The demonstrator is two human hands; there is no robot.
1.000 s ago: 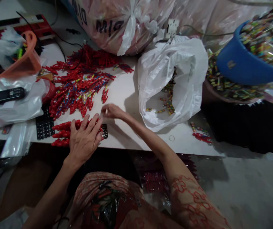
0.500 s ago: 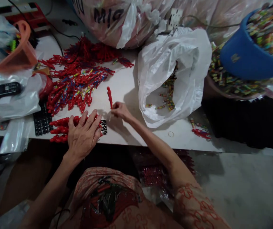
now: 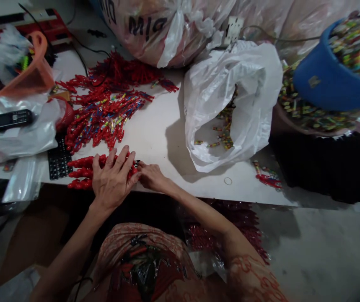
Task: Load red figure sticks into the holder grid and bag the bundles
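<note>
Rows of red figures (image 3: 81, 173) lie side by side near the table's front edge. My left hand (image 3: 111, 176) rests flat across them with its fingers spread. At their right end my right hand (image 3: 150, 176) has its fingers closed beside a small black piece (image 3: 137, 162); what it pinches is hidden behind the fingers. A black grid tray (image 3: 59, 161) lies just left of the red rows. Behind my left hand is a heap of red figures with coloured wrapped pieces (image 3: 104, 115).
A white plastic bag (image 3: 198, 96) with small wrapped pieces stands open at centre right. A blue tub (image 3: 318, 79) sits at the far right. On the left are an orange basket (image 3: 38, 75) and a phone (image 3: 11, 119). A thin ring (image 3: 228, 181) lies near the front edge.
My right hand has moved left and down to the right end of the red rows. The single red figure it held upright is no longer visible on its own. The view has shifted slightly.
</note>
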